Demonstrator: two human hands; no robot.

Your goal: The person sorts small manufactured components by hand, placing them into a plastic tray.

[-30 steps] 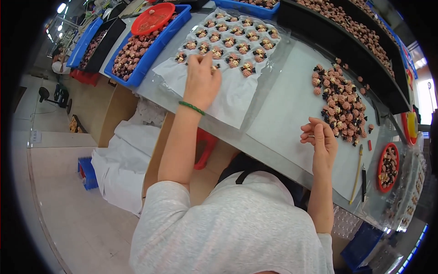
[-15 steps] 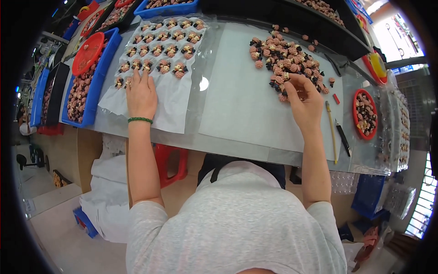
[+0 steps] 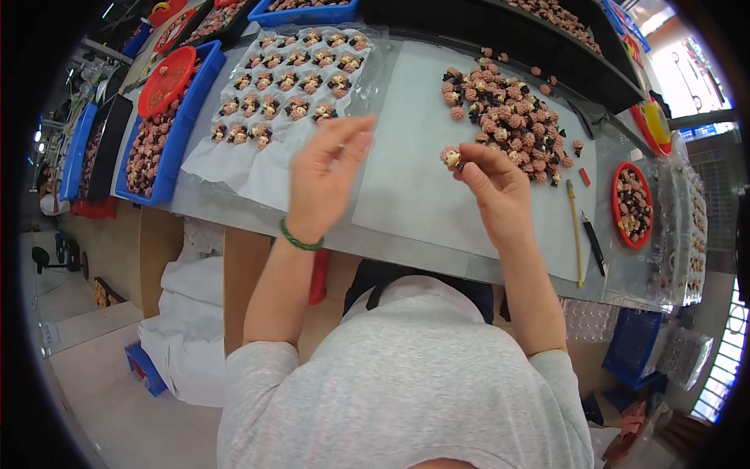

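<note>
My right hand (image 3: 500, 187) pinches a small figurine (image 3: 451, 157) with pink curls, a pale face and dark parts, between thumb and fingertips. It holds the piece just left of a loose pile of similar figurines (image 3: 512, 117) on a white sheet (image 3: 406, 180). Slightly smeared by motion, my left hand (image 3: 324, 180), with a green bead bracelet at the wrist, is raised over the gap between the sheets. Its fingers stretch to the right, apart from the thumb, with nothing seen in them. Left of it, figurines stand in rows on white wrapping paper (image 3: 234, 168).
A blue bin (image 3: 168, 176) of figurines carries a red dish (image 3: 166, 82) at the left. To the right lie a thin yellow-handled brush (image 3: 574, 227), a black pen-like tool (image 3: 592, 242) and a red bowl (image 3: 631, 205) of figurines. A black tray (image 3: 469, 39) borders the back.
My left hand has lifted off the rows and moved right. My right hand has drawn left out of the pile with a figurine. More pieces now show in the nearest row.
</note>
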